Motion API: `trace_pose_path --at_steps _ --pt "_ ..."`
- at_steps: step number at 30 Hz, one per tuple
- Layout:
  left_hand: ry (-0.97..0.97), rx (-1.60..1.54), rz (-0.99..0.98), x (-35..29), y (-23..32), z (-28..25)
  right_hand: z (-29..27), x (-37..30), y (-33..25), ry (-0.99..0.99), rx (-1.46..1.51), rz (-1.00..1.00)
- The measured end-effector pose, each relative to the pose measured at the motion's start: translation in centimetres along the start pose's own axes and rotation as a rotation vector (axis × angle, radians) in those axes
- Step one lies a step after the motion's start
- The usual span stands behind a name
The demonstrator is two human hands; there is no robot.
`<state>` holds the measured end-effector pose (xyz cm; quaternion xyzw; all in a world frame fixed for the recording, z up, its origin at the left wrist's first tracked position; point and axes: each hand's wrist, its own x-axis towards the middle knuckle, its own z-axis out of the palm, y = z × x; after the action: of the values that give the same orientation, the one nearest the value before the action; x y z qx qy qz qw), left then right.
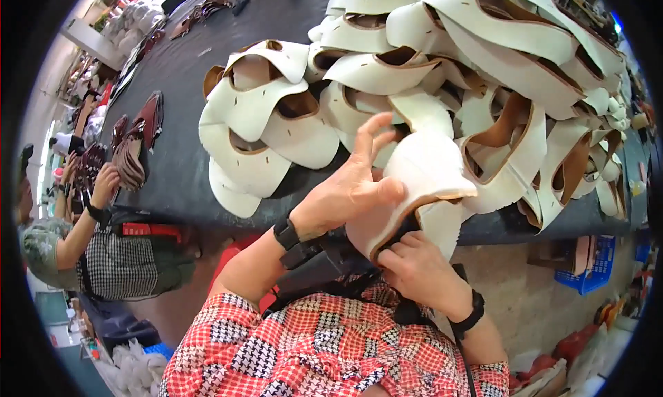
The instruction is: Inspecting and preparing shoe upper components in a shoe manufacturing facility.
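A white shoe upper [423, 163] with a brown-edged opening is held up in front of my chest, above the table's near edge. My right hand [423, 269] is closed on its lower rim, fingers curled at the opening. My left hand [349, 190] has its fingers spread along the upper's left side, the thumb at or close to the white surface; whether it touches cannot be made out. Just beyond lies a group of white shoe uppers [255, 107] with brown linings, overlapping each other. A taller heap of similar uppers [497, 45] rises at the far right.
The dark-topped table [179, 169] spans the view. Dark red and brown shoe pieces [138, 141] lie at its left, where another person's hand [105, 184] touches them. A blue plastic crate [587, 266] sits below the table at right. Something red [231, 259] stands beside my left forearm.
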<state>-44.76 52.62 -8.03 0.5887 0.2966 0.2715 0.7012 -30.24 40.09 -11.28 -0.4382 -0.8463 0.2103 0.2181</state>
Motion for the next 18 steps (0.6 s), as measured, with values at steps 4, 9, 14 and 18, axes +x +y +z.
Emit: trace_pose_path --at_steps 4,9,14,18 --pt "0.040 0.355 0.259 -0.9 0.5 1.8 -0.7 -0.4 -0.3 -0.053 0.043 0.048" --pt "0.157 0.371 0.170 -1.0 -0.6 3.0 -2.9 -1.6 -1.4 0.243 0.155 0.037" --pt "0.336 0.470 0.325 -3.1 -0.5 7.4 -5.0 -0.6 -0.8 0.658 -0.067 0.100" --pt "0.271 0.416 0.258 -4.4 0.7 8.8 -3.1 -1.0 0.5 0.777 -0.124 0.021"
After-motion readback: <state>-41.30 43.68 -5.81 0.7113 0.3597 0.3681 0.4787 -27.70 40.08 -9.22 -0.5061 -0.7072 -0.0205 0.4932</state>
